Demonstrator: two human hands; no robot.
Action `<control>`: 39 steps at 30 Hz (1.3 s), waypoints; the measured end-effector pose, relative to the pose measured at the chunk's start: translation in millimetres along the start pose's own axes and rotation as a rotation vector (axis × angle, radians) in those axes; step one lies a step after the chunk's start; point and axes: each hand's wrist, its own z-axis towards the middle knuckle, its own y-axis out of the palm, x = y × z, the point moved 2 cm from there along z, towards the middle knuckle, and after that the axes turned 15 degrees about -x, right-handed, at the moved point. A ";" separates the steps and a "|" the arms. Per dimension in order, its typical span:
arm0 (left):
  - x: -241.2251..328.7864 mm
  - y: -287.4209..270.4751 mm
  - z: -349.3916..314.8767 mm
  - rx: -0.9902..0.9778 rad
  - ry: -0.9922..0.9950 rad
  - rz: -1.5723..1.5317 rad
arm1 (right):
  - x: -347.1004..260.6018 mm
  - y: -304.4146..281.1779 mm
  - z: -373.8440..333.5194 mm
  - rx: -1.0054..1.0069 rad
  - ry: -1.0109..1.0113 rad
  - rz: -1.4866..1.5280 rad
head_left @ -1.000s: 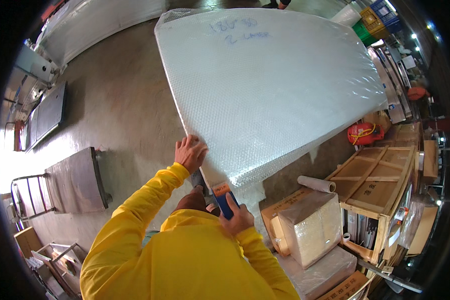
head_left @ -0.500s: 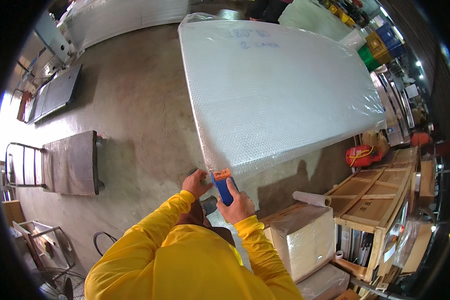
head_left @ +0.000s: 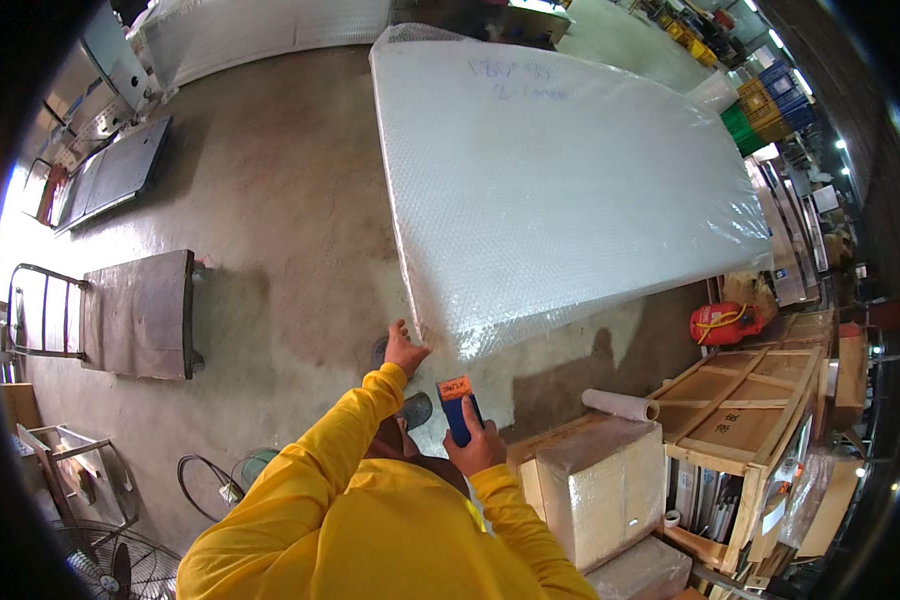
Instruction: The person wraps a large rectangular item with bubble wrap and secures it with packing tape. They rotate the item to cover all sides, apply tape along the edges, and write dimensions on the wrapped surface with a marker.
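Observation:
A big flat slab wrapped in bubble wrap [head_left: 570, 200] lies ahead of me, with blue handwriting near its far edge. My left hand [head_left: 406, 352] is at its near left corner, fingers apart and holding nothing. Whether the fingertips touch the wrap, I cannot tell. Gripped in my right hand [head_left: 481, 450] is a blue, flat-sided handheld tool [head_left: 459, 411] with an orange label on its upper end. It is held upright, a short way off the slab's near edge. The exact kind of tool does not show.
Two platform trolleys [head_left: 138, 315] stand on the concrete floor at left. To the right are a wrapped carton [head_left: 605, 490], a roll of wrap [head_left: 620, 405], a wooden crate [head_left: 730, 405] and a red gas cylinder [head_left: 722, 323]. A fan [head_left: 110, 565] stands at lower left.
My right hand has drawn back from the slab's corner with the blue tool, moving slightly right and toward me. My left hand has shifted up to the corner, its fingers now spread.

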 end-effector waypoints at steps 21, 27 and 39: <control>27.4 6.5 -38.1 -0.367 -0.364 -0.934 | -7.6 -27.9 -31.8 0.029 -0.060 0.044; 30.5 22.0 -42.9 -0.378 -0.177 -0.334 | -18.9 -43.8 -36.6 0.021 -0.046 0.027; 22.9 37.4 -35.1 -0.172 0.000 -0.796 | -21.1 -47.8 -38.6 0.046 -0.095 0.030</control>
